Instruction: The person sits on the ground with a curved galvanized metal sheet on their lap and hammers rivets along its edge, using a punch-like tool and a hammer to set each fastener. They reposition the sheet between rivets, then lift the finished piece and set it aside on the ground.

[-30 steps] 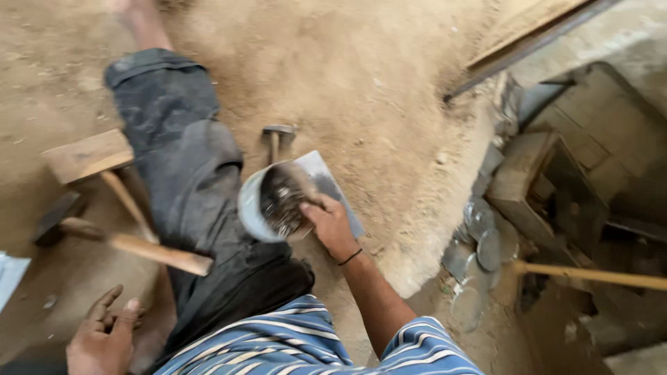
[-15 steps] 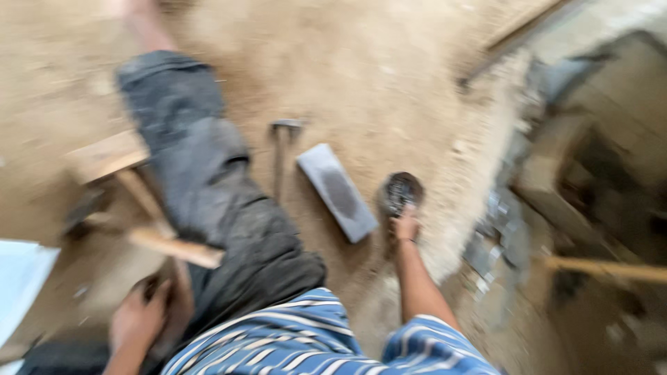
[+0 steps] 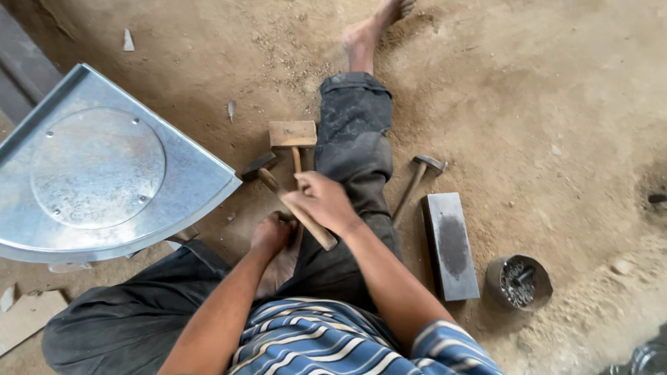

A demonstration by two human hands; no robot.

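Note:
My right hand point(image 3: 323, 201) is closed around the wooden handle of a dark-headed hammer point(image 3: 258, 167) that lies across my outstretched leg point(image 3: 354, 139). Just left of that handle, my left hand point(image 3: 271, 232) is curled against my tucked-in foot, and I see nothing in it. A wooden mallet point(image 3: 292, 135) lies just beyond the hammer's head. On my left sits a quarter-round galvanised sheet-metal piece point(image 3: 104, 167) with a round plate riveted on it.
To the right of my leg lie a steel-headed hammer point(image 3: 418, 179) and a grey metal block point(image 3: 450, 243). A small tin with nails point(image 3: 518, 281) stands on the dirt beside the block. The floor is sandy earth.
My view has swung left. My right hand has let go of the tin, which now stands on the ground, and has taken hold of the hammer handle. My left hand has come in beside my foot.

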